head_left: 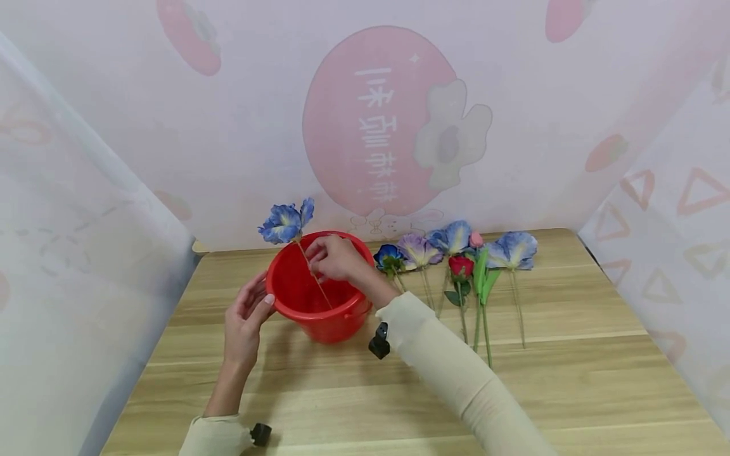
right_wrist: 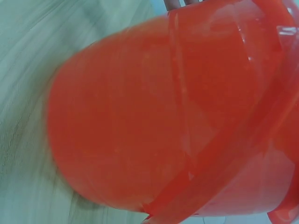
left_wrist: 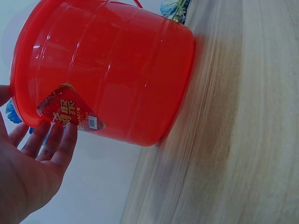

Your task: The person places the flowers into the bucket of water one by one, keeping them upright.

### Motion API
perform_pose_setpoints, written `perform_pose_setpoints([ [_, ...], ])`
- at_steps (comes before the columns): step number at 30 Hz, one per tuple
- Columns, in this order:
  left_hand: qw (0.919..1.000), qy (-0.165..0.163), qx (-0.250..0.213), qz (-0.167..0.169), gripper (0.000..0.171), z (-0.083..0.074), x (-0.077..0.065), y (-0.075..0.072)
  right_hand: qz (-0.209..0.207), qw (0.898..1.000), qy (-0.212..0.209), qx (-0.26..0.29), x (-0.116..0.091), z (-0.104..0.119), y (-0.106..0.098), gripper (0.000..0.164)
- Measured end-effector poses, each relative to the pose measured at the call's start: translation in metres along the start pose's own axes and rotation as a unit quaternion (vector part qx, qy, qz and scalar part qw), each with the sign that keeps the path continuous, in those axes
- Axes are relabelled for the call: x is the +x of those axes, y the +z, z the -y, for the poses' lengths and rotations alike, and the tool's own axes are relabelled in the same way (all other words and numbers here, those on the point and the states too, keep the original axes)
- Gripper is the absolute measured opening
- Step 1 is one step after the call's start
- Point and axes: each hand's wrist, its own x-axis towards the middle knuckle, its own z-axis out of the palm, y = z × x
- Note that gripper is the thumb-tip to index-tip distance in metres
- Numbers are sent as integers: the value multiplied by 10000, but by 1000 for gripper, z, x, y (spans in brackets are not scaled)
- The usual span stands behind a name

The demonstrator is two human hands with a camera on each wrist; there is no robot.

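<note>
A blue iris (head_left: 282, 223) with a long thin stem leans in the red bucket (head_left: 333, 326), its bloom above the rim on the far left side. Over the bucket's mouth, my right hand (head_left: 338, 256) pinches the stem. My left hand (head_left: 245, 320) steadies the bucket from the left, thumb at the rim and fingers spread against the outer wall. In the left wrist view, the left fingers (left_wrist: 58, 144) touch the wall by a dark red label (left_wrist: 65, 105). The right wrist view is filled by the bucket's side and handle (right_wrist: 224, 172); the right hand is hidden there.
Right of the bucket, several artificial flowers lie in a row on the wooden table (head_left: 353, 405): a dark blue bloom (head_left: 389, 258), a purple one (head_left: 419, 249), a red rose (head_left: 461, 267) and a light blue one (head_left: 513, 250). A patterned curtain (head_left: 256, 126) stands behind.
</note>
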Motion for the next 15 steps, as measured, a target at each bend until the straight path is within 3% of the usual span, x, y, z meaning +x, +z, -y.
perform_pose_setpoints([
  [8, 10000, -38, -21, 15, 48, 3, -1, 0, -59, 9999, -51, -119, -11, 4, -6, 34],
  [15, 10000, 40, -30, -11, 48, 1, 0, 0, -20, 9979, -473, 451, -28, 5, -19, 40],
])
